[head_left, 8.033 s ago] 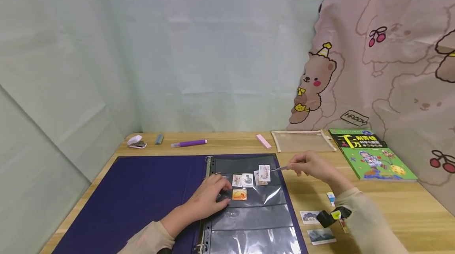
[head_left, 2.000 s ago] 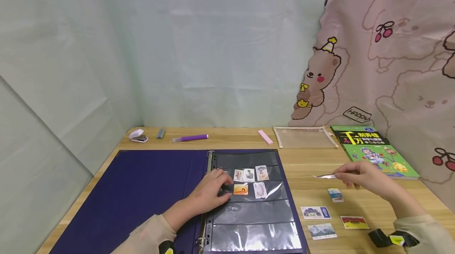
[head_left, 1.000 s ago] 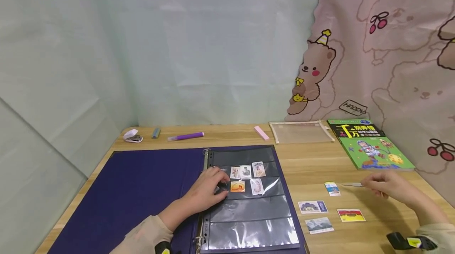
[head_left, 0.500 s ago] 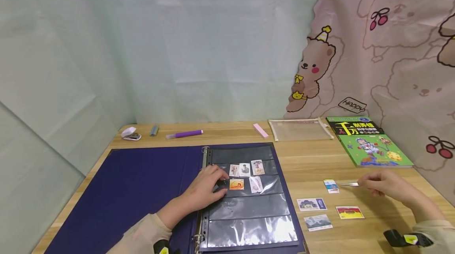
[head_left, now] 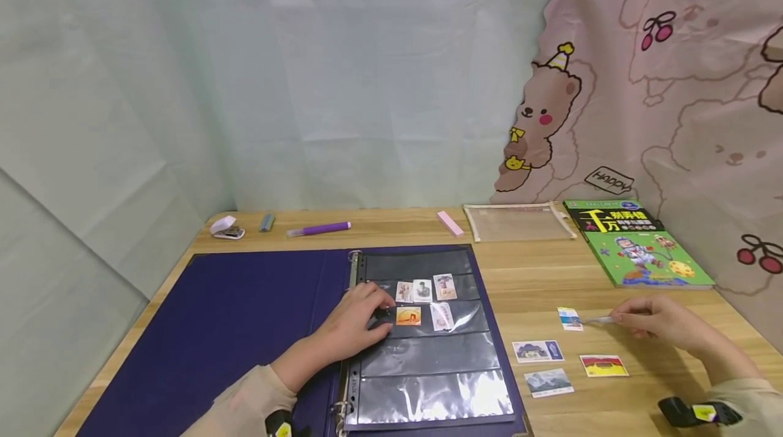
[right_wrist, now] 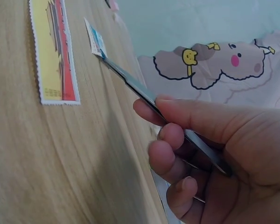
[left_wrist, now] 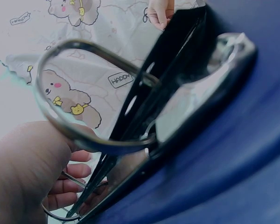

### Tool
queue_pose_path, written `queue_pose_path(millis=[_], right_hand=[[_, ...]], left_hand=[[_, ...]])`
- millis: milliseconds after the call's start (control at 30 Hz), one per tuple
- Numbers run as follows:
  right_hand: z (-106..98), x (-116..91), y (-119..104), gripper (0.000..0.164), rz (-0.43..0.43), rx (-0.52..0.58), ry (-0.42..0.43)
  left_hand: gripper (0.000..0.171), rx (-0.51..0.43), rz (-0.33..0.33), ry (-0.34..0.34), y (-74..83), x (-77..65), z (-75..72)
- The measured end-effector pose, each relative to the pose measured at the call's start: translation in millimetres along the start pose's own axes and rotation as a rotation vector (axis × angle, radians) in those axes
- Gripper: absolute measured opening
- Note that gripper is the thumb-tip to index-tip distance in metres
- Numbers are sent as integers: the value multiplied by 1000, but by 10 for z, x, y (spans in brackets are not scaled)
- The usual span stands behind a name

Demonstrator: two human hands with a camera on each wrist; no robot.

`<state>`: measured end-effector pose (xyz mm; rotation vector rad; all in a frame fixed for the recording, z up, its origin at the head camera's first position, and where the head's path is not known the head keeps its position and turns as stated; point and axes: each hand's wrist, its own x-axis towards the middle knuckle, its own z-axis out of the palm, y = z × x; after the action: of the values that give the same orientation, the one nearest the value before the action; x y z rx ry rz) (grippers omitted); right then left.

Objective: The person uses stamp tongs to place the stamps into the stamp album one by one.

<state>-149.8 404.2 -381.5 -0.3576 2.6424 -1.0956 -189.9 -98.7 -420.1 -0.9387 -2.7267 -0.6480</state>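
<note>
My right hand (head_left: 663,320) pinches metal tweezers (right_wrist: 135,85) between thumb and fingers. Their tips meet the edge of a small blue-and-white stamp (head_left: 570,319) on the wooden table; whether they grip it I cannot tell. My left hand (head_left: 355,318) rests with loosely bent fingers on the left side of a black pocket page (head_left: 428,353), by the metal rings (left_wrist: 70,130) of an open navy binder (head_left: 245,328). Beside its fingertips lies an orange stamp (head_left: 408,316), with a pinkish stamp (head_left: 442,317) to the right. Several stamps, including a grey portrait stamp (head_left: 422,291), occupy the row above.
Right of the binder lie a purple-edged stamp (head_left: 537,351), a grey mountain stamp (head_left: 548,382) and a red-and-yellow stamp (head_left: 603,365). Along the back are a stapler (head_left: 227,228), purple marker (head_left: 321,228), pink stick (head_left: 450,223), mesh pouch (head_left: 520,223) and green book (head_left: 648,257).
The pinkish stamp went from the tweezers to the page's third row. My right hand then moved right, bringing the tweezers to the blue-and-white stamp. My left hand stayed on the page.
</note>
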Motion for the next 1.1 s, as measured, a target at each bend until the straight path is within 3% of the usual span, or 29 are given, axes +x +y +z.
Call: queue_pose_path(millis=[267,567,867,1100], right_hand=[[18,-17,-17,28,52,-27,47],[1,-3,-86,27,-2,-55,70],[58,16,-156,17,-166,-53,125],[82,80,-322,17,-205,-73,114]], left_hand=[[25,-2,-2,-2,2,0,-10],[25,-9,-14,-1,13,-1,-13],[25,-7,-8,-5,19,2,-11],[25,4,-3,-3,24,0,-12]])
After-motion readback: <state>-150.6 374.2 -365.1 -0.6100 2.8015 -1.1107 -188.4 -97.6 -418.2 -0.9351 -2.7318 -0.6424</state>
